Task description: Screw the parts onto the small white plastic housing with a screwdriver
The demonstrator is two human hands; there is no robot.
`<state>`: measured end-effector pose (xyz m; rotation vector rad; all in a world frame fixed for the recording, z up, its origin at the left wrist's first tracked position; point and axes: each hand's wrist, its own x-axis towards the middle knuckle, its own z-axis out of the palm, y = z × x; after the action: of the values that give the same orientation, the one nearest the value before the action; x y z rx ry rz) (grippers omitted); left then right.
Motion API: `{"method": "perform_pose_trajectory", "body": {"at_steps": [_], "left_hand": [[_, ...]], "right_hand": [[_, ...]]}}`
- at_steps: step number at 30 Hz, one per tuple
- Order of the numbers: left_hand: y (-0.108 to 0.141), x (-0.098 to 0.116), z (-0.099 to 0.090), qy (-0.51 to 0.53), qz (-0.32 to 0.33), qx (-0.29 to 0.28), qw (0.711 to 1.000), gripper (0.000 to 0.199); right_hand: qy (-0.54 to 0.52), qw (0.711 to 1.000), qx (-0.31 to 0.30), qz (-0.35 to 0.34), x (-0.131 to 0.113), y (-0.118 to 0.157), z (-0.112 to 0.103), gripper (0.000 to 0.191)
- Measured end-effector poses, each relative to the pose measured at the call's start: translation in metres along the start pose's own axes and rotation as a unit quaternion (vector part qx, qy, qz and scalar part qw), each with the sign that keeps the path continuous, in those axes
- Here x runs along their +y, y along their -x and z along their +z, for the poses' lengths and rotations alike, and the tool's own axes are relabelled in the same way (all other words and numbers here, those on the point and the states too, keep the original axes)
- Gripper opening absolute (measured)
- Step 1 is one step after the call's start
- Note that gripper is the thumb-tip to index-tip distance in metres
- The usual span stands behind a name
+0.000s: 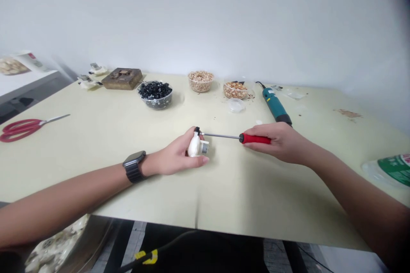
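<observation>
Two hands are working over the pale tabletop (224, 198), both w/ a firm grasp. L hand (175, 154) is gripping a white part (193, 147) btwn thumb & fingers, near the table's middle; a small blk piece (197, 129) is sitting at its top & a grey-white stub is sticking out its R side. R hand (283, 140) is clasping a screwdriver (235, 137) by its red handle, shaft running abt level to the L, tip reaching the blk piece; can't tell if it's actually touching. L wrist is wearing a dark watch (134, 166).

Along the back, L to R: a brown block (122, 79) is lying flat, a tub (158, 103) is holding blk pcs, another tub (200, 85) tan bits, a third tub (235, 93) orange-brown bits, w/ a clear lid (236, 105) resting just in front. Teal power tool (274, 102) is lying behind R hand. Red-handled scissors (33, 127) are lying far L; a green-labelled bottle (394, 169) is lying far R.
</observation>
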<state>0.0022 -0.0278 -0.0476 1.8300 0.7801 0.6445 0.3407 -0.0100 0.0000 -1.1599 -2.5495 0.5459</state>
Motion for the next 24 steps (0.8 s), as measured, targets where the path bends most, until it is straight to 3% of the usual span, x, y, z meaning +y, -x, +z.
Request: {"method": "perform_pose_trajectory", "body": {"at_steps": [9,11,17,20,24], "left_hand": [[0.002,0.008,0.000,-0.045,0.023,-0.015,0.999,0.052],[0.002,0.009,0.000,-0.047,0.025,-0.015,0.998,0.052],[-0.001,0.006,0.000,-0.008,0.015,0.003,1.000,0.049],[-0.003,0.004,-0.001,0.032,-0.009,0.015,0.999,0.050],[-0.004,0.004,-0.001,0.048,-0.024,0.025,0.998,0.052]], "right_hand": [[-0.164,0.969,-0.152,0.107,-0.001,-0.003,-0.008,0.045],[-0.149,0.974,-0.138,0.103,-0.001,-0.003,-0.008,0.040],[-0.023,0.999,-0.013,0.043,0.003,-0.003,0.000,0.037],[0.055,0.998,0.014,-0.008,0.007,-0.002,0.005,0.040],[0.097,0.994,0.036,-0.019,0.006,0.001,0.006,0.042]]}}
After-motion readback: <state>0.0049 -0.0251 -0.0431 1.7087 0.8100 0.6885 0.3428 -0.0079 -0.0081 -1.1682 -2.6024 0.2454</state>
